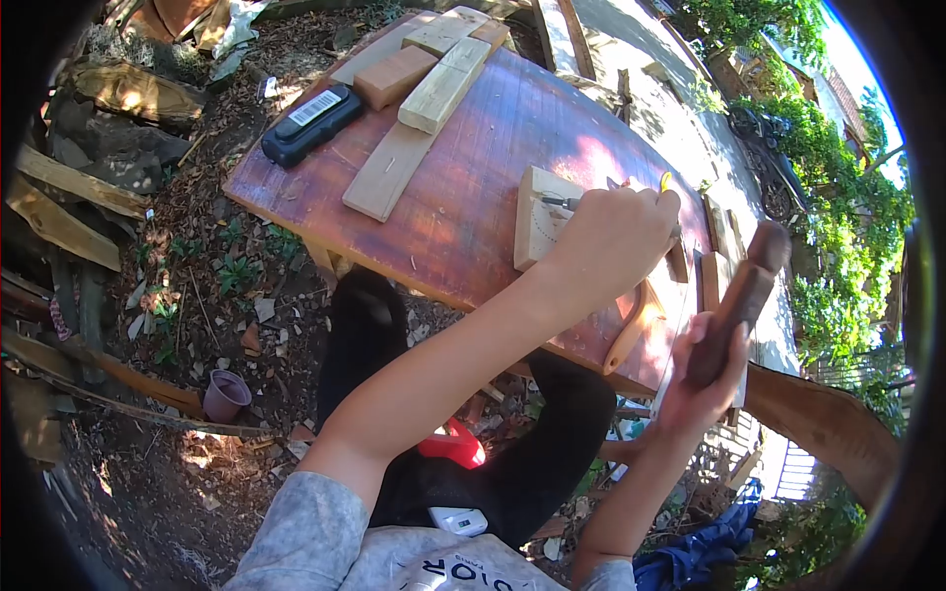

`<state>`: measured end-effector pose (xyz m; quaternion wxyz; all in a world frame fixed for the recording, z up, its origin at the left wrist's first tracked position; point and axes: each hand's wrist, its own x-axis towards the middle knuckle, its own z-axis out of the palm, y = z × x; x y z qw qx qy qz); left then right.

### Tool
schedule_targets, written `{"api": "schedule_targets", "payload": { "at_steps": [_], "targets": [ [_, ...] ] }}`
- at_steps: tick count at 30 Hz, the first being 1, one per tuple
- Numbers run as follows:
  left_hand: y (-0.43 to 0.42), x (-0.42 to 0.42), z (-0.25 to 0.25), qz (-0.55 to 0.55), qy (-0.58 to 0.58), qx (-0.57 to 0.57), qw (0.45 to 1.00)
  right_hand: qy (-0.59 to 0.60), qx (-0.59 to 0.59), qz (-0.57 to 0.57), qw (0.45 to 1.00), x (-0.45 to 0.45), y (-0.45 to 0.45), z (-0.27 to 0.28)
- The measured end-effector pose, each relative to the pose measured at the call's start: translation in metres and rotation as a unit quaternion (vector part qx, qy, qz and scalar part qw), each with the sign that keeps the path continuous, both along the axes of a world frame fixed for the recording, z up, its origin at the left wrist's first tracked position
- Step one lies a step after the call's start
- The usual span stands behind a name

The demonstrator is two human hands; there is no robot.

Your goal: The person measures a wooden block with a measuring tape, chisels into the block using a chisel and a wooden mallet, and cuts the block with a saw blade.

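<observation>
My left hand [626, 231] is closed round a tool, its dark metal tip [560, 203] showing at the fingers and a bit of yellow above them. That tip is over a light wooden block [533, 222] marked with a dotted curve, on the red-brown table [473, 177]. My right hand [702, 379] grips a dark wooden mallet-like piece [734, 315], held upright past the table's right edge. Near the front edge, below my left hand, lies a tool with a curved wooden handle [631, 335].
Wooden pieces [448, 84] and a flat board [389, 172] lie at the table's back left, beside a black case [312, 124]. More wood strips [714, 266] are at the right. A purple cup [226, 395] stands on the ground; a red object [453, 445] is between my legs.
</observation>
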<state>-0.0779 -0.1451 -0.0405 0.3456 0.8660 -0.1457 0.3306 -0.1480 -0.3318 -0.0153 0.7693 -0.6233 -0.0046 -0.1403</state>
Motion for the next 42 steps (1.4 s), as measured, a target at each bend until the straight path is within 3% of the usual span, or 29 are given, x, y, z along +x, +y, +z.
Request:
{"api": "schedule_targets", "payload": {
  "at_steps": [4,6,10,12,15,18,19,22,24,26,27,28,30,32,34,37,40,41,42],
  "targets": [
    [0.004,0.001,0.004,-0.003,-0.010,-0.027,1.000,-0.069,0.073,0.039,0.994,0.007,-0.006,0.017],
    [0.002,0.002,0.006,-0.004,-0.007,-0.033,0.999,-0.062,0.054,0.023,0.996,0.006,0.004,0.012],
    [0.005,0.004,0.005,0.008,0.025,-0.024,0.999,0.084,-0.219,0.072,0.969,-0.022,0.029,0.015],
    [0.004,0.006,0.003,0.008,0.030,-0.023,0.999,0.049,-0.203,0.057,0.976,-0.017,0.019,0.018],
    [0.003,0.005,0.003,0.009,0.023,-0.020,0.999,-0.002,-0.048,0.047,0.998,-0.003,0.009,0.013],
    [0.003,0.006,0.003,0.017,0.018,-0.013,1.000,0.014,-0.130,0.065,0.989,-0.004,0.022,0.005],
    [0.005,0.007,0.001,0.022,0.010,-0.009,1.000,0.063,-0.200,0.144,0.967,-0.009,0.017,0.012],
    [0.005,0.007,0.001,0.031,0.019,0.003,0.999,0.055,-0.133,0.104,0.984,-0.005,0.011,0.013],
    [0.005,0.006,0.000,0.034,0.030,0.007,0.999,0.012,0.001,0.039,0.999,0.001,0.018,0.003],
    [0.003,0.007,-0.001,0.030,0.028,0.010,0.999,0.046,-0.064,0.078,0.994,-0.004,0.019,0.003],
    [0.003,0.007,0.000,0.032,0.031,0.017,0.999,0.083,-0.204,0.113,0.969,-0.012,0.021,0.015],
    [0.005,0.006,0.000,0.036,0.035,0.024,0.998,0.079,-0.230,0.159,0.957,-0.014,0.018,0.013],
    [0.006,0.006,-0.001,0.041,0.040,0.034,0.998,0.046,-0.228,0.083,0.969,-0.010,0.015,0.015],
    [0.005,0.007,-0.003,0.047,0.044,0.041,0.997,0.035,-0.050,0.043,0.997,-0.002,0.014,0.008],
    [0.006,0.004,-0.002,0.041,0.051,0.040,0.997,0.047,-0.034,0.043,0.997,0.002,0.013,-0.001],
    [0.006,0.005,0.000,0.044,0.044,0.049,0.997,0.117,-0.184,0.167,0.962,-0.008,0.014,0.009],
    [0.007,0.004,-0.005,0.051,0.031,0.058,0.997,0.074,-0.156,0.065,0.983,-0.006,0.017,0.008],
    [0.006,0.005,-0.005,0.049,0.022,0.062,0.997,0.061,-0.111,0.103,0.987,-0.003,0.010,0.006],
    [0.006,0.005,-0.003,0.049,0.035,0.060,0.996,0.063,-0.147,0.091,0.983,-0.004,0.012,0.007]
  ]
}}
